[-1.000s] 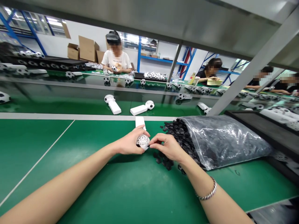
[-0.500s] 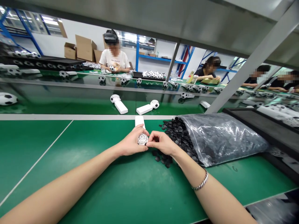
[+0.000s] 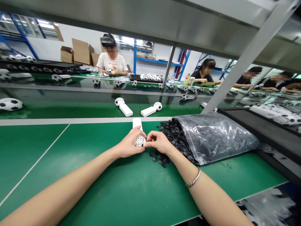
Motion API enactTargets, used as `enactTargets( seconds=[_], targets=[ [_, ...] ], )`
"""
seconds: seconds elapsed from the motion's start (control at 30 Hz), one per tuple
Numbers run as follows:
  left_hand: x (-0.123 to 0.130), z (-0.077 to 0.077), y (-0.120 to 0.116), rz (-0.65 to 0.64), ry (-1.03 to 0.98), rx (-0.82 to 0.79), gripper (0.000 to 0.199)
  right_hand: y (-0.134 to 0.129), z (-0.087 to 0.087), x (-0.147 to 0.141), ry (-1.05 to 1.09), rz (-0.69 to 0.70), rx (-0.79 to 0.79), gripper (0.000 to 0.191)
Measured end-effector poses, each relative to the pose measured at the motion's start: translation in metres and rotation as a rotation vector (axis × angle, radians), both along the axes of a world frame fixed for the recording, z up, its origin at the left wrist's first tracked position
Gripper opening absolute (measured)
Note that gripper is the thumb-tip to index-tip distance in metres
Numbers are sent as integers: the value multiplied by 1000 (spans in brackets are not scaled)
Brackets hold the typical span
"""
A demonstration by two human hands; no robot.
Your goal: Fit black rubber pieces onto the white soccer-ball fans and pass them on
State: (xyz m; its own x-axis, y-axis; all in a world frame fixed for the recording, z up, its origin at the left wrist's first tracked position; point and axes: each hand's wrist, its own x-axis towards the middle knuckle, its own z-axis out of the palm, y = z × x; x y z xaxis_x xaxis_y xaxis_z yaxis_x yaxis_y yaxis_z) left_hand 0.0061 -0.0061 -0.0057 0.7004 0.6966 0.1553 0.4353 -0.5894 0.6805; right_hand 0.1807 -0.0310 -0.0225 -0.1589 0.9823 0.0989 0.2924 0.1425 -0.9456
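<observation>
- The left hand (image 3: 128, 145) is curled round the round grilled head of a small white fan (image 3: 140, 141), just left of the frame's centre; its fingers hide the lower part of that head
- The fan's white handle (image 3: 137, 122) sticks out above the hands, pointing to the top of the frame, with its near end covered by the thumb
- The right hand (image 3: 158, 142) has thumb and fingertips pinched together against the fan's right edge; whether a small piece sits between them cannot be made out
- A silver bracelet (image 3: 193, 179) circles the right wrist, lower right of centre
- Loose black pieces (image 3: 175, 135) spill from a clear plastic bag (image 3: 217, 137) right of the hands; some lie under the right hand, partly hidden
- Two more white fans (image 3: 123, 106) (image 3: 151, 109) lie on the belt above centre
- Both forearms are cut off by the bottom edge
- People (image 3: 110, 60) sit at the far benches, upper part of the frame; no writing or label is readable anywhere
</observation>
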Motion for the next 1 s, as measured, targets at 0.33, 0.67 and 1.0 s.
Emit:
enactTargets(
  seconds=[0.33,0.67,1.0],
  targets=[
    [-9,2,9,145,69,-149,58,-3,9,34,-850,-176,83,7],
    [-15,5,12,62,33,-140,70,-9,20,37,-802,57,48,23],
    [-15,1,13,162,0,-121,81,-6,11,39,-742,65,-8,9]
  ],
)
